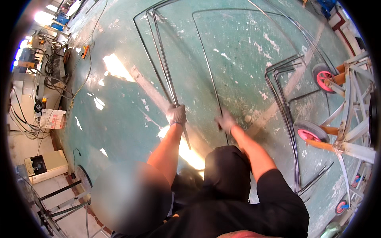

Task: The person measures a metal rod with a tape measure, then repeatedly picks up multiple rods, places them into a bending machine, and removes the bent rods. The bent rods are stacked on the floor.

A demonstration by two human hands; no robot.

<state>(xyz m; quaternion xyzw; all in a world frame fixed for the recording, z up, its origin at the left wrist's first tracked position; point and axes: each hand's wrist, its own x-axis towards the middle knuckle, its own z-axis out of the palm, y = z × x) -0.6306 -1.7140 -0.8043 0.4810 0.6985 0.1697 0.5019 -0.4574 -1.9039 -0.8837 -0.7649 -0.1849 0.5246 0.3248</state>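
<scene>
My left hand (176,114), in a pale work glove, is closed around a bundle of bent metal rods (171,93). Their long sides converge in the fist, and their bent tops stretch toward the far edge. A short end pokes out below the hand. My right hand (227,121), also gloved and slightly blurred, is closed at another bent metal rod (212,81). That rod runs away from me, then turns right at a rounded corner. Its near end passes below the hand toward my dark-clothed knee (227,170).
Several nested bent rods (282,107) lie on the worn green floor (115,131) at right. Beside them stands a metal-framed cart (349,107) with pink-hubbed wheels (311,133). Cables and equipment (51,75) line the left wall, near a beige box (47,164). A blurred round patch covers the lower left.
</scene>
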